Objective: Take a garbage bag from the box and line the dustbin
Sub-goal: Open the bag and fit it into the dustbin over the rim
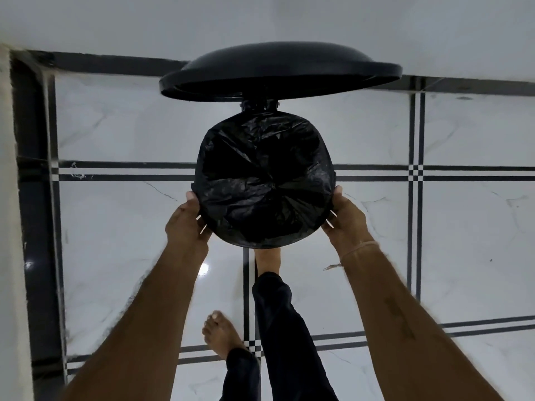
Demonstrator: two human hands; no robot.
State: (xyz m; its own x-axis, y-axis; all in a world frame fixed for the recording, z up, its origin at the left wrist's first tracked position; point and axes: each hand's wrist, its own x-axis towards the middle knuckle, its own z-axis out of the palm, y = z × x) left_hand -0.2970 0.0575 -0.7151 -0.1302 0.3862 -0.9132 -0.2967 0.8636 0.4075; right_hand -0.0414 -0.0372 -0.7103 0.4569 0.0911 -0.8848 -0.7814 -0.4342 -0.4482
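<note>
A round black dustbin stands on the tiled floor with its lid (278,69) swung up and open at the back. A black garbage bag (260,180) lies inside the bin, and its edge is folded over the rim all round. My left hand (188,224) grips the bag-covered rim on the near left. My right hand (344,221) grips it on the near right. My right foot is partly hidden under the bin's front edge. The box is not in view.
White marble-look floor tiles (434,241) with black lines surround the bin. A black skirting band and a white wall (11,227) run along the left; another white wall is behind the bin. My left foot (220,334) stands on the floor near me.
</note>
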